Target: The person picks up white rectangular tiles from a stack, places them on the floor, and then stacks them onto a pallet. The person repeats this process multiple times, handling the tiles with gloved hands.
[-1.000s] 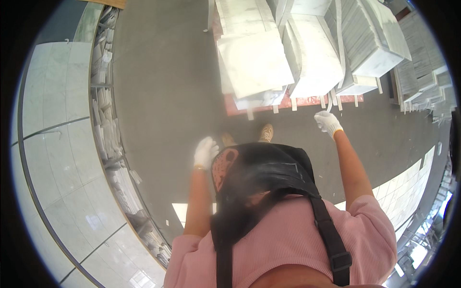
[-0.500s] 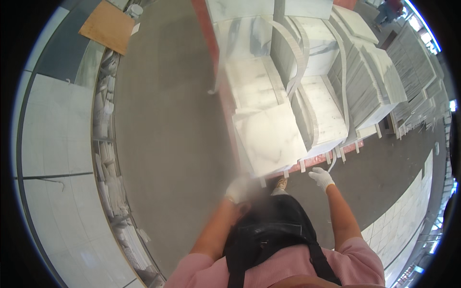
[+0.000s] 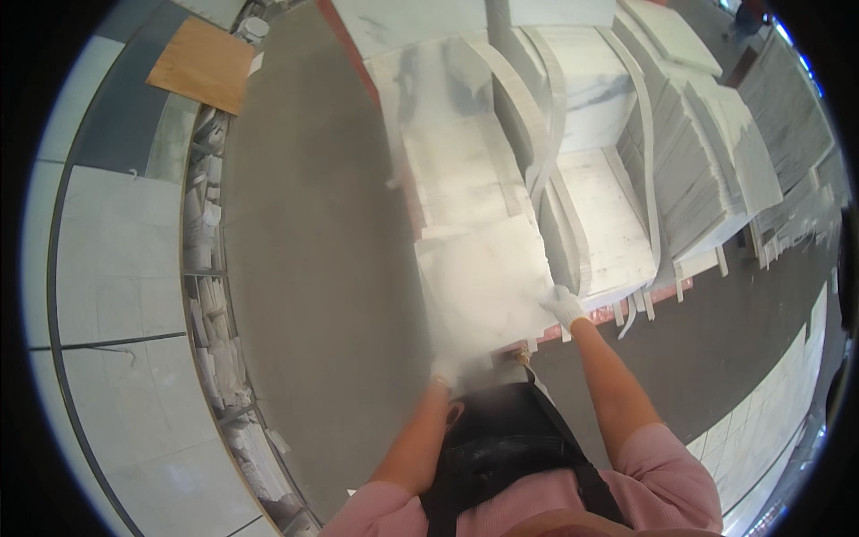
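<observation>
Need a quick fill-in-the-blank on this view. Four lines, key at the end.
1. The gloves on the left hand and right hand are ____ in colour.
2. At the right-hand edge of the pale slab in front of the apron is the person's ____ hand.
3. The apron is worn over a shirt coloured ____.
4. The flat brown board lies toward the picture's upper ____ corner.

Missing words: white; right; pink; left.
</observation>
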Motion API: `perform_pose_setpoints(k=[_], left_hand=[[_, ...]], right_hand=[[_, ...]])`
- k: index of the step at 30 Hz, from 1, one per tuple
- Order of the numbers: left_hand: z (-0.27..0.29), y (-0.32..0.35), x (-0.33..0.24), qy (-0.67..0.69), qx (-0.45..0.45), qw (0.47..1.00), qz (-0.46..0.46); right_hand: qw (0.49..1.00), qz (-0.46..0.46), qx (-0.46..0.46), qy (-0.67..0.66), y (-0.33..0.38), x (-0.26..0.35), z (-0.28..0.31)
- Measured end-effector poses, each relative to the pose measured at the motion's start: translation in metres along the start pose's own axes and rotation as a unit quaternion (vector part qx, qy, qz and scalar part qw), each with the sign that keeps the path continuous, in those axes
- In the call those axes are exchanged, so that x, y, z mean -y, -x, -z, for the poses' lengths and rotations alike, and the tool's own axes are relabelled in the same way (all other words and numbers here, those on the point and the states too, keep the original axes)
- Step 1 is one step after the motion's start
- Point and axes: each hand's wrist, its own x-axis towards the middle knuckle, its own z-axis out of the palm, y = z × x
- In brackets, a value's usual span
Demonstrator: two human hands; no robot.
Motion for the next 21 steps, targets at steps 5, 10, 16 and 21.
perform_pose_setpoints(k=[5,10,16,21], left_hand=[[0.034,-0.008,-0.020,-0.194,0.057,0.977,-0.065],[0.085,0.007,-0.062,0.451,-0.021,0.868,0.208],[0.116,0.023,-0.070,0.612,-0.053,0.742,0.268],[0.157,0.040,-0.087,0.587,-0.037,0.772,0.243]], right_hand=[[0.998,0.062,0.023,-0.020,-0.014,0.001,0.011],[0.997,0.031,0.036,0.057,-0.052,-0.023,-0.003],[0.990,-0.041,0.129,0.030,-0.067,-0.013,0.009],[0.946,-0.133,0.151,-0.256,-0.060,0.020,0.033]])
